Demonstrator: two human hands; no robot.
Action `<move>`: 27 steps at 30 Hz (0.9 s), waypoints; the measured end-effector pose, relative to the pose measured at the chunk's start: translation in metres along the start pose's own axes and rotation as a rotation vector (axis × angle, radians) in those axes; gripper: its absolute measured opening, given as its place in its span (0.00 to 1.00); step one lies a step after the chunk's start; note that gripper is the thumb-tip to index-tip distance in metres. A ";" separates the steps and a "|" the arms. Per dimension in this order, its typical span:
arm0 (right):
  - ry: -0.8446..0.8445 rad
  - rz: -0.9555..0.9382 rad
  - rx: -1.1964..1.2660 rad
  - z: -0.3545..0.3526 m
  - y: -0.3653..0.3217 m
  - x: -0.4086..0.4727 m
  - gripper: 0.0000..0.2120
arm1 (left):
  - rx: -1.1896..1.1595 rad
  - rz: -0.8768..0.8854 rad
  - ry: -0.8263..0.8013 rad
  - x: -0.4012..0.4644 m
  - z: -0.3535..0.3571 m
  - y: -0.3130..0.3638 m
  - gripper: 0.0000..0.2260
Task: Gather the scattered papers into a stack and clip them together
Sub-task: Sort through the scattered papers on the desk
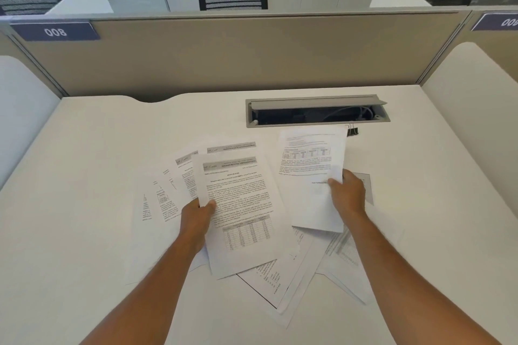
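Papers (253, 283) lie fanned all over the bench (84, 176). Left hand (197, 214) pinches a printed sheet (238, 213) by its edge, right hand (349, 193) grips another sheet (314, 173), lifted. Binder clip (352, 130) mostly hidden behind that page; text too blurry to read.

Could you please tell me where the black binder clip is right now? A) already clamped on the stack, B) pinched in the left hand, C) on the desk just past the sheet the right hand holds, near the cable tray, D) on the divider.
C: the binder clip lies on the desk beside the cable tray, behind the sheet in the right hand.
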State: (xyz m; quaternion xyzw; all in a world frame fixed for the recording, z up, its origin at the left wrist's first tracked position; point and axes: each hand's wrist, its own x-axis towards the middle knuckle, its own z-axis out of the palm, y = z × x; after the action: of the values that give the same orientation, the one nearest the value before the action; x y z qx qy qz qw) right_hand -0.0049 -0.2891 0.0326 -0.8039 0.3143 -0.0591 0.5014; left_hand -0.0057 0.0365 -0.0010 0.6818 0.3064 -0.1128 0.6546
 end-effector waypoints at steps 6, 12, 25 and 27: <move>-0.273 0.049 0.481 -0.021 -0.016 0.006 0.11 | -0.062 0.019 -0.149 -0.003 0.001 0.012 0.11; -0.292 0.216 0.071 -0.017 0.004 0.009 0.09 | -0.044 -0.001 -0.183 -0.005 0.002 0.013 0.11; -0.558 0.383 0.336 0.027 0.014 -0.032 0.11 | 0.051 0.019 -0.080 -0.008 0.019 0.011 0.09; -0.579 0.397 0.395 0.032 0.012 -0.034 0.11 | 0.096 0.063 -0.022 -0.008 0.018 0.012 0.10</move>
State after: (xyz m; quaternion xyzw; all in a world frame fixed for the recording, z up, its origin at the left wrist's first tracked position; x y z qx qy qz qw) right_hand -0.0241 -0.2485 0.0144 -0.5992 0.2917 0.2084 0.7158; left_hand -0.0006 0.0172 0.0108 0.7204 0.2721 -0.1141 0.6277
